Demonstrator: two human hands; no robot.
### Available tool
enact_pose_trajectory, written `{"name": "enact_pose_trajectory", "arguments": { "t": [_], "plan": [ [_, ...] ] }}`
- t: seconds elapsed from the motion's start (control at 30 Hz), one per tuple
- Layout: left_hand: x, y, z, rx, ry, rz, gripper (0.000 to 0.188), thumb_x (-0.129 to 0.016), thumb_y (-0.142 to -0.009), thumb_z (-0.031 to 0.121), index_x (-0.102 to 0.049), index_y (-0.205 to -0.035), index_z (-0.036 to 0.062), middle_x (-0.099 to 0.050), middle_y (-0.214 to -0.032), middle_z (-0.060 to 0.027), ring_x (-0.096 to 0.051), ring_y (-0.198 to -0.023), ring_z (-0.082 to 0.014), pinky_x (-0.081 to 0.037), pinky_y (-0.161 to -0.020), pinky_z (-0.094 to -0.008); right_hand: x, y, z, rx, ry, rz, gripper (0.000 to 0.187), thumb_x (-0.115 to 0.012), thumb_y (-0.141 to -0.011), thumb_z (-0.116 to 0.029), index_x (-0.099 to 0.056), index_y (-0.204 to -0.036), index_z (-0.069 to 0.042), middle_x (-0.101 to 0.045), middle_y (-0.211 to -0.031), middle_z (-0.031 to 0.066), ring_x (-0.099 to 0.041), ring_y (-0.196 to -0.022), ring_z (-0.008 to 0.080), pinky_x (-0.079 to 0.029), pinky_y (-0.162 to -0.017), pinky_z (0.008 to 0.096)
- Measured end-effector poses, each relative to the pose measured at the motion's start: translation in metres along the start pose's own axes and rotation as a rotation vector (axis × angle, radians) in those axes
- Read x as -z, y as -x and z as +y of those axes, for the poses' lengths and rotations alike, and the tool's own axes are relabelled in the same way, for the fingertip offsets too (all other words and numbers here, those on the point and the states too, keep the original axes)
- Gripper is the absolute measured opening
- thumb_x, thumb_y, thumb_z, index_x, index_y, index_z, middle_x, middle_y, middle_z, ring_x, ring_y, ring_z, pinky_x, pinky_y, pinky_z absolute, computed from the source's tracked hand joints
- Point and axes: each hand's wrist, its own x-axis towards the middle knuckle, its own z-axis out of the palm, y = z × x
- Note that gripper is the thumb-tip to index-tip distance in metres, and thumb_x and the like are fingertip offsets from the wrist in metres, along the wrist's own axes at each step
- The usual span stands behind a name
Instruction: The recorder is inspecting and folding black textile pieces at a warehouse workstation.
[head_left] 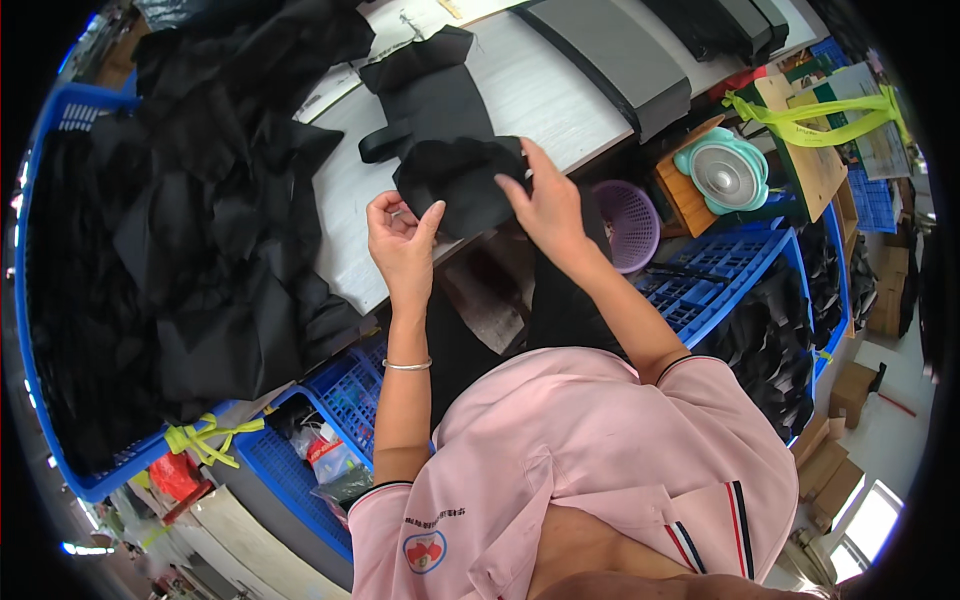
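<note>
A black fabric piece (470,195) hangs over the near edge of the white table, its upper part lying flat with a short strap (380,145) at the left. My right hand (548,205) grips its right edge, thumb on top and fingers stretched along the far side. At its lower left edge my left hand (402,240) is closed, fingers curled and thumb against the fabric; the exact grip is partly hidden.
A heap of black fabric pieces (220,240) fills a large blue crate on the left. Gray and black panels (610,50) lie across the table at the far right. A purple basket (630,228), a teal fan (722,172) and a blue crate (720,275) stand at my right.
</note>
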Motion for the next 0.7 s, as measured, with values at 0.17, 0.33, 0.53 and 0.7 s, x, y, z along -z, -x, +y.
{"name": "enact_pose_trajectory", "arguments": {
  "t": [0.17, 0.33, 0.53, 0.7],
  "plan": [
    [0.008, 0.002, 0.009, -0.111, -0.053, 0.181, 0.036, -0.062, -0.080, -0.011, -0.052, -0.113, 0.0007, -0.053, -0.097, -0.0046, -0.048, -0.069, -0.0036, -0.041, -0.061, -0.0179, 0.016, -0.019, 0.018, -0.274, -0.203, -0.076, 0.046, -0.062, -0.081, 0.005, -0.056, -0.126, -0.004, -0.062, -0.098, 0.0172, -0.064, -0.077, 0.0275, -0.053, -0.072, 0.0332],
    [-0.015, 0.001, 0.030, -0.550, -0.702, 0.140, 0.052, -0.062, -0.076, -0.007, -0.052, -0.126, 0.0022, -0.062, -0.115, -0.0110, -0.063, -0.087, -0.0216, -0.049, -0.082, -0.0319, 0.025, -0.031, 0.020, 0.106, -0.194, -0.209, 0.036, -0.060, -0.082, 0.006, -0.064, -0.116, -0.003, -0.061, -0.095, 0.0084, -0.062, -0.078, 0.0136, -0.050, -0.071, 0.0291],
    [-0.011, -0.026, 0.017, -0.359, -0.588, 0.122, 0.016, -0.073, -0.085, 0.009, -0.069, -0.101, 0.0060, -0.069, -0.095, -0.0106, -0.064, -0.094, -0.0262, -0.048, -0.089, -0.0365, 0.073, -0.076, 0.045, 0.180, 0.058, 0.075, 0.039, -0.075, -0.085, -0.025, -0.066, -0.117, -0.005, -0.064, -0.108, 0.0112, -0.063, -0.095, 0.0237, -0.050, -0.082, 0.0346],
    [-0.013, -0.034, 0.016, -0.256, -0.505, 0.154, 0.021, -0.073, -0.087, 0.012, -0.067, -0.105, 0.0046, -0.068, -0.101, -0.0104, -0.063, -0.097, -0.0256, -0.048, -0.089, -0.0358, 0.101, -0.116, 0.113, 0.114, 0.566, 0.224, 0.039, -0.076, -0.082, -0.034, -0.071, -0.112, -0.008, -0.065, -0.110, 0.0087, -0.061, -0.104, 0.0280, -0.049, -0.086, 0.0375]
  ]
}}
